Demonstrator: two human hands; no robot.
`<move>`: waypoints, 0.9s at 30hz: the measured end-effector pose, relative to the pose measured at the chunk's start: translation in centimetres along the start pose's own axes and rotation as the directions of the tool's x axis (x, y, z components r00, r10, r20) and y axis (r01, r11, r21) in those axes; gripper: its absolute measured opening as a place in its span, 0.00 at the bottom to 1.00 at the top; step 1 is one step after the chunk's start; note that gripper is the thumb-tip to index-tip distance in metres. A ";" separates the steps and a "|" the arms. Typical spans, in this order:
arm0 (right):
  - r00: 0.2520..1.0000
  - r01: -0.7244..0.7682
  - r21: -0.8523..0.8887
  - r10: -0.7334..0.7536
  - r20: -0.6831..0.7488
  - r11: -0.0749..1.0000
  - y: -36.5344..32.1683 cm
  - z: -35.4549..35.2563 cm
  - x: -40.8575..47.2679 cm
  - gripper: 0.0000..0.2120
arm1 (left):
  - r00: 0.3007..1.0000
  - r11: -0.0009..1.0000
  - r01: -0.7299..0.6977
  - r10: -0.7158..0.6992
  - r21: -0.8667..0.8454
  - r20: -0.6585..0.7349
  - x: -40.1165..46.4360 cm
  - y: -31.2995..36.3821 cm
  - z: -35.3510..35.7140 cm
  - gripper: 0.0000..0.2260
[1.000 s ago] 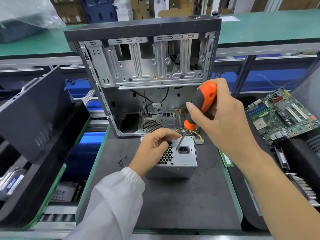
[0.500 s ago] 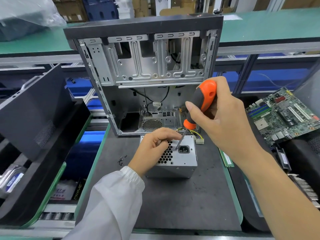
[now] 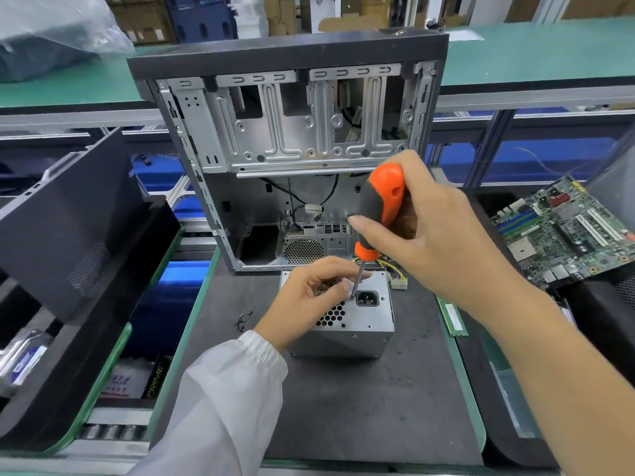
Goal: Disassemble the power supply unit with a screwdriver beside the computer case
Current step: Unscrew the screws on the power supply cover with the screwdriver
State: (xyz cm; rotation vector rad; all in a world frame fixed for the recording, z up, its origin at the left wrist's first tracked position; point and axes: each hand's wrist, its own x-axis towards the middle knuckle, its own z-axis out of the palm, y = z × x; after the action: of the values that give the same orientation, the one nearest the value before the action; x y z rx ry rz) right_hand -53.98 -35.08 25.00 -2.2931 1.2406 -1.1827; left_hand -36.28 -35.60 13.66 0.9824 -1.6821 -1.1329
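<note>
A silver power supply unit point(image 3: 364, 321) stands on the dark mat point(image 3: 360, 400) just in front of the open computer case point(image 3: 292, 132). Its top face shows a honeycomb grille and a black power socket. My right hand point(image 3: 443, 242) grips the orange and grey handle of a screwdriver point(image 3: 383, 201); the shaft slants down to the top face beside the socket. My left hand point(image 3: 309, 297) rests on the grille, fingers curled, fingertips pinching at the shaft's tip. Coloured cables point(image 3: 395, 269) run out behind the unit.
Loose screws point(image 3: 242, 319) lie on the mat left of the unit. A green RAM stick point(image 3: 454, 319) lies at the mat's right edge. A motherboard point(image 3: 567, 231) rests on black panels at right. Black case panels point(image 3: 68, 269) lean at left.
The screwdriver handle has turned slightly in my right hand. Both hands and the power supply unit stay in the same place.
</note>
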 end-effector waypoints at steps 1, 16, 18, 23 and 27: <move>0.999 -0.003 0.000 0.003 0.045 1.000 -0.1 -0.2 0.4 0.15 | 1.000 1.000 0.012 -0.011 -0.020 0.016 0.0 0.1 0.0 0.10; 0.950 0.167 -0.592 0.033 0.312 0.788 -3.0 -2.7 5.4 0.23 | 0.996 1.000 0.021 -0.022 -0.013 -0.086 0.4 -0.1 0.5 0.09; 0.901 0.203 -0.509 0.045 0.432 0.836 -3.2 -3.3 5.7 0.16 | 0.996 0.999 0.040 -0.042 -0.029 -0.083 0.4 -0.1 0.4 0.08; 0.750 0.282 -0.379 0.044 0.660 0.881 -3.3 -4.7 6.6 0.07 | 0.999 0.997 0.020 -0.022 -0.070 -0.034 0.4 0.0 0.1 0.09; 0.670 0.294 -0.284 0.015 0.742 0.913 -4.1 -4.9 6.8 0.11 | 1.000 0.994 0.011 -0.011 -0.110 -0.007 0.5 -0.2 0.2 0.10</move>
State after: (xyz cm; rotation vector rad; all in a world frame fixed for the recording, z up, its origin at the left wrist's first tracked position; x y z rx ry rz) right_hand -53.37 -37.42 33.98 -2.7393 1.0152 0.0683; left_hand -36.58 -36.05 13.57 0.9265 -1.5924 -1.2143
